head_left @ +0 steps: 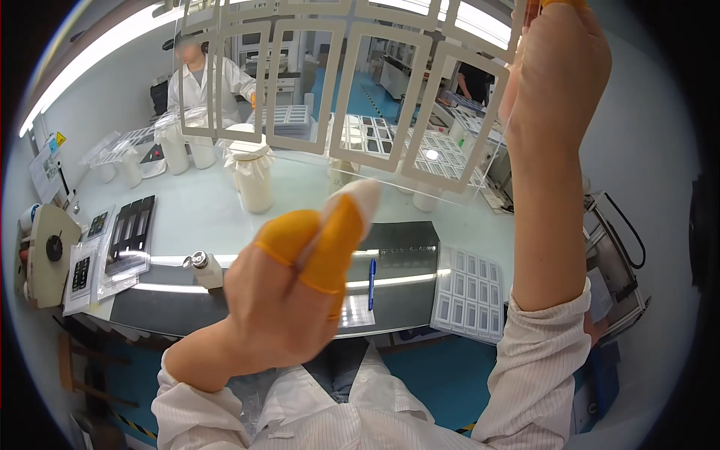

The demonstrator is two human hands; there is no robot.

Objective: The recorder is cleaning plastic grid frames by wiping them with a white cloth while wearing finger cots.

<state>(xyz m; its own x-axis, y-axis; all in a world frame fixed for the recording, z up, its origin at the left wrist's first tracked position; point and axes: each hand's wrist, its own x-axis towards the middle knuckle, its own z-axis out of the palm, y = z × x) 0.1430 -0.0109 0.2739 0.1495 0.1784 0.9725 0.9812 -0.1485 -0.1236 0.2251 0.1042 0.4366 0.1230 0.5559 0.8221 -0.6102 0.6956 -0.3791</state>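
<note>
Clear plastic sheet printed with white rectangular frames (352, 90), raised overhead against the light, likely so I can see through it | my right hand (559, 75) pinches its upper right edge | my left hand (300, 292), orange and white finger cots, holds nothing, fingertips just under its lower edge | blue pen (372, 281) below on the grey bench (225, 307).

Cleanroom-style factory floor showing, a white-coated co-worker (201, 79) standing at eleven o'clock, part trays (469, 292) lying at four o'clock on the workbench (210, 217), white jars (253, 180) lining up at twelve, strip lights (97, 52) glaring overhead
</note>
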